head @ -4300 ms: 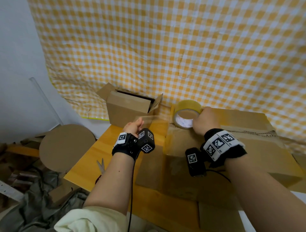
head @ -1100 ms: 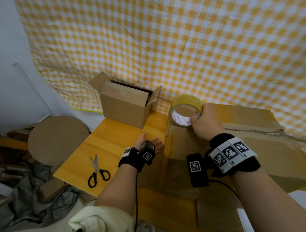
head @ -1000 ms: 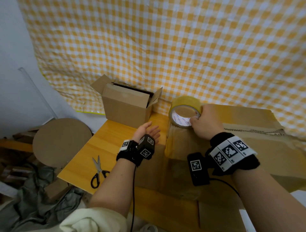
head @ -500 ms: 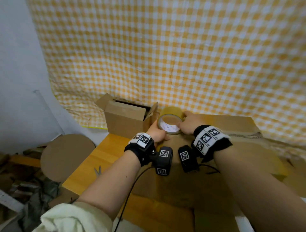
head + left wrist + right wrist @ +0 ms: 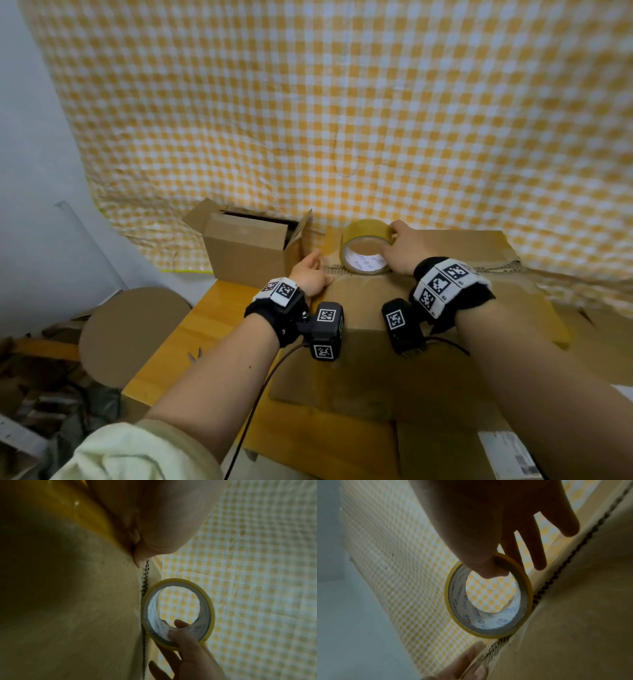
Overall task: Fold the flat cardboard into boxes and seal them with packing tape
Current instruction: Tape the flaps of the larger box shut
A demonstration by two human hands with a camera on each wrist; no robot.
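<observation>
A large brown cardboard box (image 5: 462, 308) stands before me, its two top flaps meeting in a ragged seam (image 5: 486, 270). A yellowish packing tape roll (image 5: 363, 229) stands on edge on that seam near the left end. My right hand (image 5: 404, 250) grips the roll, thumb inside the core (image 5: 489, 569). My left hand (image 5: 311, 274) lies flat on the top's left end, fingertips (image 5: 140, 559) pressing at the seam. Glossy tape covers the box's left side. The left wrist view shows the roll (image 5: 210, 609) against the box (image 5: 77, 615).
A smaller open cardboard box (image 5: 250, 253) stands at the back left on the wooden table (image 5: 191, 335). Scissor tips (image 5: 195, 354) show near the table's left edge, a round cardboard disc (image 5: 130, 329) beyond it. Checked cloth (image 5: 342, 120) hangs behind. Flat cardboard (image 5: 445, 445) lies in front.
My left hand rose from beside the box's left side, met the roll, and now lies on the top's left end. My right hand kept hold of the roll.
</observation>
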